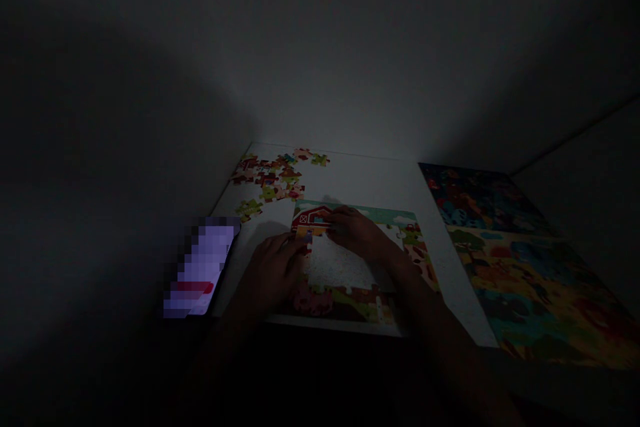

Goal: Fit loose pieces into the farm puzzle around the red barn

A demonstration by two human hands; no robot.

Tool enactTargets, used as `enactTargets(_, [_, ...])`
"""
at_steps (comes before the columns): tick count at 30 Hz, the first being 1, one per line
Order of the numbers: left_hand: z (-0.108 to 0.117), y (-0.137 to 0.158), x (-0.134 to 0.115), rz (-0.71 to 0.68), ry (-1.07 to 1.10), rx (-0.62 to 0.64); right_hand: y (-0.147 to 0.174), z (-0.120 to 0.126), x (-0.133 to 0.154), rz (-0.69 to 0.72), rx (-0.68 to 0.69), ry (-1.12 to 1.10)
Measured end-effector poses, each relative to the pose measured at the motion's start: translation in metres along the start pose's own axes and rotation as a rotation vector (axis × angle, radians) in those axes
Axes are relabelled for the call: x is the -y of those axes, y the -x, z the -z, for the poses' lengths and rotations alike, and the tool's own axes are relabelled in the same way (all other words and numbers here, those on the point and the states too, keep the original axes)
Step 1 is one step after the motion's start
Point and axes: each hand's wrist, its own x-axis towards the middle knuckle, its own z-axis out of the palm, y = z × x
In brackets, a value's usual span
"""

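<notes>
A partly assembled jigsaw puzzle (345, 300) lies in front of me, its picture a frame around a bare middle. A red barn (313, 217) shows at its upper left, and a pink pig shape along its lower edge. My left hand (273, 260) rests at the puzzle's left edge, fingers stretched out and touching the pieces below the barn. Over the barn's right side lies my right hand (353, 230), fingers apart and bent down onto the pieces. Its fingertips are dim, and no loose piece can be made out in either hand.
Several loose jigsaw pieces (270, 177) are heaped at the back left of the white board (370, 177). A lit phone (205, 270), its screen blurred, lies at the left. Colourful picture sheets (525, 273) cover the right side. Pale walls (340, 80) enclose the dim space.
</notes>
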Motion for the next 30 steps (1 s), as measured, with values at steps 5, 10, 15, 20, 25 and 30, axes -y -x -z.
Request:
enactTargets(5, [-0.005,-0.025,-0.007,-0.011,-0.052,-0.021,0.000,-0.001,0.000,0.007,-0.011,0.029])
enactTargets(10, [-0.011,-0.030,-0.006,-0.019,-0.094,-0.033,0.001,-0.002,-0.003,0.023,-0.033,0.050])
enactTargets(15, [-0.014,-0.026,-0.005,-0.027,-0.106,-0.055,0.000,0.000,0.001,0.029,-0.003,0.074])
enactTargets(20, [-0.015,-0.026,-0.004,-0.019,-0.087,-0.068,0.001,0.001,0.007,0.006,-0.011,0.085])
enactTargets(25, [-0.015,-0.026,-0.004,-0.023,-0.068,-0.064,0.002,0.001,0.010,-0.001,0.002,0.084])
enactTargets(30, [-0.014,-0.026,-0.006,-0.001,-0.083,-0.059,0.001,0.004,0.015,-0.032,0.018,0.095])
